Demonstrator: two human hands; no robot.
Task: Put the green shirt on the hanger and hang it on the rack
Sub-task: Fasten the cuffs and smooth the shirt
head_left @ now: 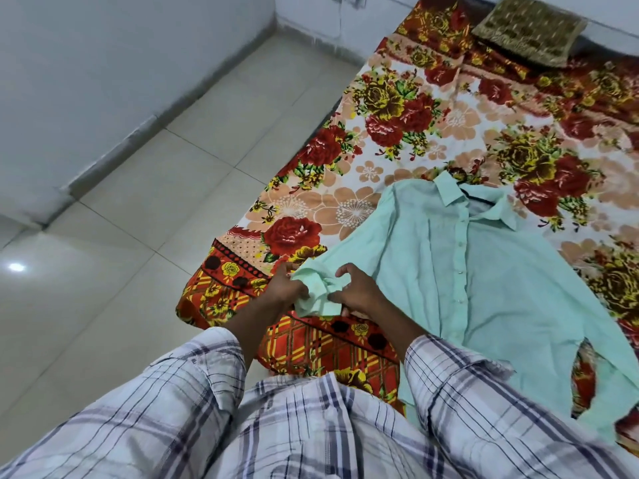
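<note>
Green shirt (484, 288) lies buttoned and face-up on the floral bedsheet (380, 140); we pinch its cuff (316, 295) at the sheet's near edge with left hand (285, 288) and right hand (356, 288), probably straightening the sleeve for the unseen hanger.

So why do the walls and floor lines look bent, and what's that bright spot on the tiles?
Head view: the wide-angle lens bows the floor lines and wall edges; the bright spot looks like a lamp's reflection on glossy tile; light is soft, shadows faint; the shirt is fairly sharp, while both hands, left and right, look slightly blurred.
</note>
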